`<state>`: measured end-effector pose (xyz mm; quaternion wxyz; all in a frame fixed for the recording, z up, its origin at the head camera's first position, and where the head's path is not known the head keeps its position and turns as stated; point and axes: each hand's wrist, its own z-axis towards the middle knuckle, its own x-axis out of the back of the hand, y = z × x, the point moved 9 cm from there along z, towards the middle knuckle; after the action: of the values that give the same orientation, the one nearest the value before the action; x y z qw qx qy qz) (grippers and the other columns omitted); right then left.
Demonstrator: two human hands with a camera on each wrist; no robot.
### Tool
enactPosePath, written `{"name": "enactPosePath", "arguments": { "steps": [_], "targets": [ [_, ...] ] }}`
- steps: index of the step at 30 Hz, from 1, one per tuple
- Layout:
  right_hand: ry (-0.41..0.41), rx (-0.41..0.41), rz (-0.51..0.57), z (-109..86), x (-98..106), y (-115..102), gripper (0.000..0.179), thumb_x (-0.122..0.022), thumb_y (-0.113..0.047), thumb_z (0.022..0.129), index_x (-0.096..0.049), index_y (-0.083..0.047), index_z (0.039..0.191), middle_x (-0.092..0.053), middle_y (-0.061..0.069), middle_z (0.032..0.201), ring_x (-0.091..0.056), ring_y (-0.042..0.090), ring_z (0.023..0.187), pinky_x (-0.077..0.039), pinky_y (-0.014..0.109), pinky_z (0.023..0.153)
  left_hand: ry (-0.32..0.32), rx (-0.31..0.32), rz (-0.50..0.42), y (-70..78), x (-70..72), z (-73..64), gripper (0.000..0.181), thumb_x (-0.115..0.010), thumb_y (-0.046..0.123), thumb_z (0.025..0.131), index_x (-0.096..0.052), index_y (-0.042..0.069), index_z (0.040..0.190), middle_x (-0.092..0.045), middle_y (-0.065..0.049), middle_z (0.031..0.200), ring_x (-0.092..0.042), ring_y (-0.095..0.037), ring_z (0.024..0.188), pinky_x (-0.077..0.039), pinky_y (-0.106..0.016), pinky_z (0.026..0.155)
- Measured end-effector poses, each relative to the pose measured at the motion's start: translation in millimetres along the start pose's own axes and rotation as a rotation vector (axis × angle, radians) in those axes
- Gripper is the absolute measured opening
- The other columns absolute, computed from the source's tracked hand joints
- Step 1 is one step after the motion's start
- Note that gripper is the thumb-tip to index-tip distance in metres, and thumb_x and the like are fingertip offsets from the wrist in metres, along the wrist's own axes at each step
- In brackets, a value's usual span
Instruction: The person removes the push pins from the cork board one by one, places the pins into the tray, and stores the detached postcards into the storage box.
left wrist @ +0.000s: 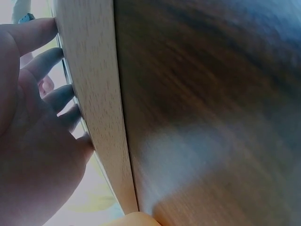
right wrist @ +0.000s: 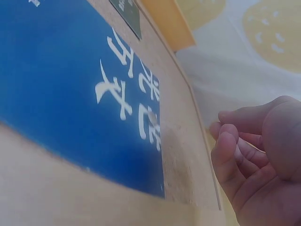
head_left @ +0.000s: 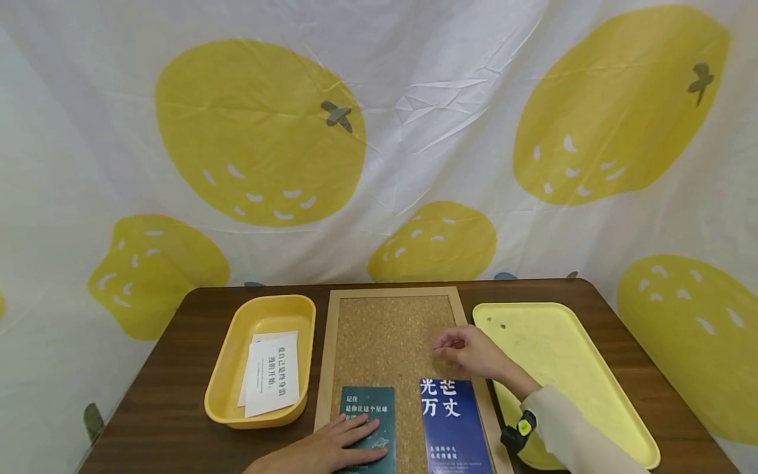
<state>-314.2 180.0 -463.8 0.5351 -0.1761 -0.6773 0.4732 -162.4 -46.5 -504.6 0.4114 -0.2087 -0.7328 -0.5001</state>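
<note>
My left hand (head_left: pixel 340 441) lies with its fingers spread on a dark green printed card (head_left: pixel 376 395) at the near left of a framed cork board (head_left: pixel 387 329). In the left wrist view its fingers (left wrist: pixel 42 63) reach over the board's wooden frame. A blue card with white characters (head_left: pixel 453 428) lies on the board's near right, with a small brownish spot at its top edge. Just above that card hovers my right hand (head_left: pixel 470 352). Its fingertips (right wrist: pixel 225 134) are curled close to the thumb; whether something tiny sits between them is hidden.
Left of the board stands a yellow-orange basin (head_left: pixel 216 395) holding several white printed cards (head_left: pixel 275 375). A pale yellow tray (head_left: pixel 568 368) on the right carries two small dark bits (head_left: pixel 503 326). Behind the brown table (head_left: pixel 154 382) hangs a lemon-patterned curtain (head_left: pixel 426 151).
</note>
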Motion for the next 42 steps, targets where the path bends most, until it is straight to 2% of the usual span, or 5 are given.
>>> {"name": "enactPosePath", "arguments": {
  "steps": [6,16,25,34,42],
  "targets": [
    [0.017,-0.006,-0.033,-4.9,10.9,5.1,0.007,-0.062,-0.004,0.095,-0.068,-0.002,0.097,-0.064,0.013,0.082,-0.057,0.019,0.057,-0.049,0.027,0.046,-0.005,0.013,-0.009,-1.1,-0.3,1.3,0.065,-0.049,0.056,0.098,-0.026,0.037,0.156,-0.015,0.001,0.166,-0.014,-0.027,0.153,-0.020,-0.052,0.120],
    [0.053,-0.042,-0.042,-13.4,26.9,16.0,0.009,-0.059,-0.003,0.096,-0.067,-0.001,0.096,-0.062,0.014,0.076,-0.052,0.017,0.051,-0.045,0.025,0.043,0.017,-0.003,-0.005,0.8,1.2,2.0,0.065,-0.051,0.053,0.099,-0.029,0.033,0.157,-0.017,-0.003,0.166,-0.016,-0.029,0.152,-0.021,-0.052,0.120],
    [0.103,-0.092,-0.076,-21.2,45.0,26.0,0.008,-0.061,-0.004,0.095,-0.068,0.000,0.096,-0.061,0.013,0.076,-0.052,0.015,0.051,-0.048,0.029,0.044,0.023,-0.011,0.027,1.8,1.7,2.9,0.064,-0.051,0.051,0.099,-0.030,0.032,0.156,-0.020,-0.006,0.165,-0.019,-0.031,0.151,-0.023,-0.054,0.119],
    [0.133,-0.095,-0.081,-29.9,65.8,36.7,0.009,-0.060,-0.003,0.096,-0.066,0.003,0.097,-0.058,0.015,0.071,-0.047,0.011,0.047,-0.045,0.027,0.042,0.017,0.006,0.004,0.3,0.6,1.9,0.065,-0.053,0.052,0.099,-0.029,0.033,0.156,-0.018,-0.002,0.166,-0.018,-0.030,0.152,-0.023,-0.054,0.119],
    [0.177,-0.139,-0.069,-37.0,84.4,54.1,0.008,-0.063,-0.003,0.094,-0.066,0.003,0.098,-0.057,0.016,0.072,-0.047,0.011,0.049,-0.046,0.028,0.043,0.010,0.017,0.008,-1.6,-0.4,2.9,0.066,-0.053,0.053,0.098,-0.028,0.035,0.156,-0.017,-0.001,0.166,-0.018,-0.029,0.152,-0.024,-0.054,0.118]
  ]
}}
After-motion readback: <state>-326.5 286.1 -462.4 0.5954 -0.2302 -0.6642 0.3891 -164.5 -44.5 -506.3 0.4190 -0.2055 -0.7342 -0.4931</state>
